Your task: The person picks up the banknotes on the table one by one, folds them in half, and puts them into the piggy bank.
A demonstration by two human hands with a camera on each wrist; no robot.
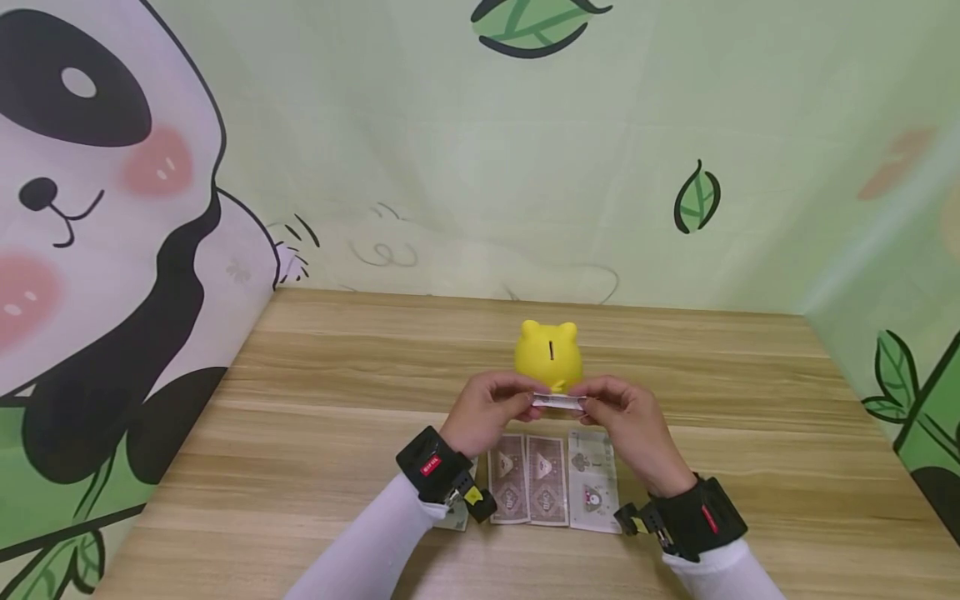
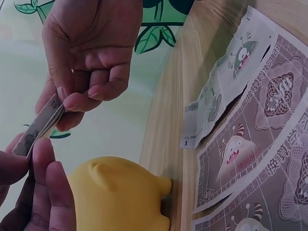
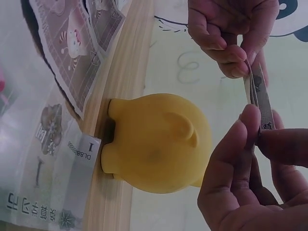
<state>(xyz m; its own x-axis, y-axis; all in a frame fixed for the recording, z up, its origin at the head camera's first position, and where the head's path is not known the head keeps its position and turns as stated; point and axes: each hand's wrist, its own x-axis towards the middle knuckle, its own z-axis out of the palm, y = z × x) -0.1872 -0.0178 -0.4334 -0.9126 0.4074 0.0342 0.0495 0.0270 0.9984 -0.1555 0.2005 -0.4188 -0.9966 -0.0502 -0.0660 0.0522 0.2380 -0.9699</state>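
Note:
Both hands pinch a folded strip of play money (image 1: 558, 402) held above the table, in front of a yellow piggy bank (image 1: 548, 357). My left hand (image 1: 483, 412) grips the strip's left end between thumb and fingers. At its other end my right hand (image 1: 632, 423) pinches it the same way. Layers of the folded note (image 2: 43, 120) show edge-on in the left wrist view. The right wrist view shows the bank's side (image 3: 154, 144) low beside the hands. The coin slot on the bank's top is visible in the head view.
Below the hands lie two brownish play notes (image 1: 508, 482) and a pale one (image 1: 593, 492) side by side. Another pale note (image 1: 454, 520) is partly hidden under the left wrist. Cartoon-printed walls (image 1: 420, 167) bound the wooden table (image 1: 337, 367) at back and sides.

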